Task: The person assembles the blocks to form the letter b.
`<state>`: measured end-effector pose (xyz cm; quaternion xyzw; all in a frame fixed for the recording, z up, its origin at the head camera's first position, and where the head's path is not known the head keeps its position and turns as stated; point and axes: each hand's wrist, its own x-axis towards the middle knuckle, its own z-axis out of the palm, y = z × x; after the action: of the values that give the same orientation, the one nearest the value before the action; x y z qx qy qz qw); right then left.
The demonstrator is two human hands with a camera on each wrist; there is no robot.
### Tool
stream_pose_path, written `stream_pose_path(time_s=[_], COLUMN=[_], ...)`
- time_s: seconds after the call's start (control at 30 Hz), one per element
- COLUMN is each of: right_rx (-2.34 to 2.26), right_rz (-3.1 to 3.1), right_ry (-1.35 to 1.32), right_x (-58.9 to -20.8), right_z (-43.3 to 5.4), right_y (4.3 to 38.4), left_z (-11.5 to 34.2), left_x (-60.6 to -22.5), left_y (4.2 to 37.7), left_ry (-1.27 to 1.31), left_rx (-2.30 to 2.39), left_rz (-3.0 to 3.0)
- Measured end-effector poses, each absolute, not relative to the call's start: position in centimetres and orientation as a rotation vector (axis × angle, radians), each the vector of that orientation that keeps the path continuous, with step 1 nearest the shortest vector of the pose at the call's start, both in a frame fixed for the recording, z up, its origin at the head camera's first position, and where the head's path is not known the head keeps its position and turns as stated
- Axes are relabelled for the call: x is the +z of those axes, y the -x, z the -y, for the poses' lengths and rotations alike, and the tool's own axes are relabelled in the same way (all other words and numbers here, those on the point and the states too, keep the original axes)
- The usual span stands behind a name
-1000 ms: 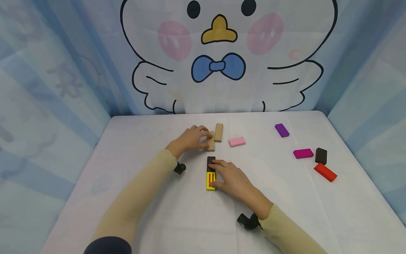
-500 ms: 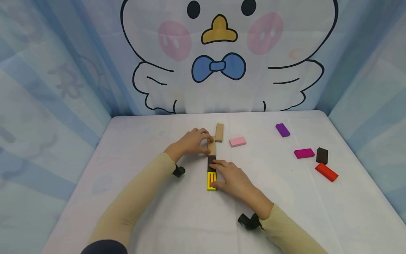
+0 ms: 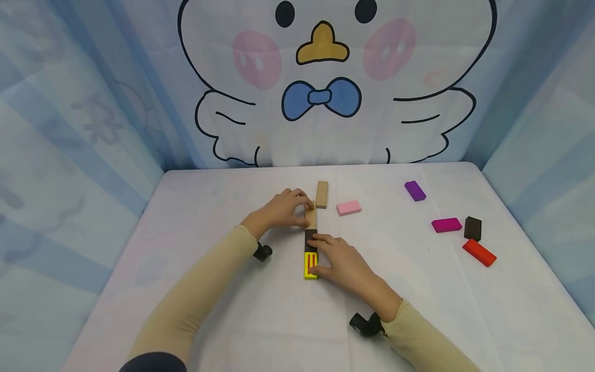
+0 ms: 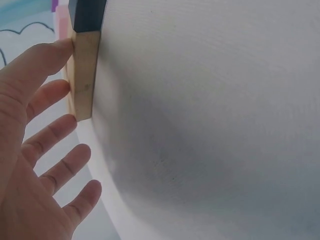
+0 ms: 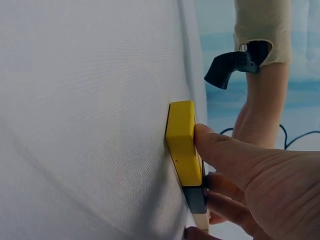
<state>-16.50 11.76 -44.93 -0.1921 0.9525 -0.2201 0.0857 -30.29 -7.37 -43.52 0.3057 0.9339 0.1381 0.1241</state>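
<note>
pale wood sits under your left hand (image 3: 282, 209), whose thumb and fingertips lightly pinch the near wooden block (image 3: 310, 217) while the remaining fingers spread loosely away from it. that block lies on the white tabletop (image 3: 265, 320), its near end touching the dark block (image 3: 309, 240), which in turn meets the yellow block (image 3: 309, 266) with red stripes, so you have the three running end to end in one line. your right hand (image 3: 343, 262) reaches in from the right with its fingers relaxed and apart, gripping nothing: its thumb touches the yellow block and its fingertips rest at the dark one. just beyond the piece you pinch, slightly to its right, stands the far wooden block (image 3: 322, 195); whether the two touch, you cannot tell. the pink block (image 3: 348, 207) lies near that one, a little turned. well apart on your right are the purple block (image 3: 415, 190), the magenta block (image 3: 447, 225), the brown block (image 3: 473, 228) and the red block (image 3: 479, 252), the last lying slantwise close against the brown.
</note>
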Motion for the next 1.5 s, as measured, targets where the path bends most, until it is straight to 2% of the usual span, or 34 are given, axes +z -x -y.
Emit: stream_pose_path(time_s=[0.87,1.13,1.5], right_rx=[-0.668,-0.578,-0.515], right_rz=[-2.769,-2.714,-2.727], right_ry=[0.615,0.625,0.665], right_x=[-44.3,-43.8,-43.5], right_z=[-12.5,-12.5,-12.2], right_y=[17.0,17.4,17.4], left_z=[7.5,7.8,5.1], left_x=[-43.6,-43.8,-43.3], left_y=[30.9,31.2,32.8], left_ry=[-0.927,-0.859,-0.835], left_rx=[0.656,0.737,0.377], left_rz=[-2.637,-2.592,-2.783])
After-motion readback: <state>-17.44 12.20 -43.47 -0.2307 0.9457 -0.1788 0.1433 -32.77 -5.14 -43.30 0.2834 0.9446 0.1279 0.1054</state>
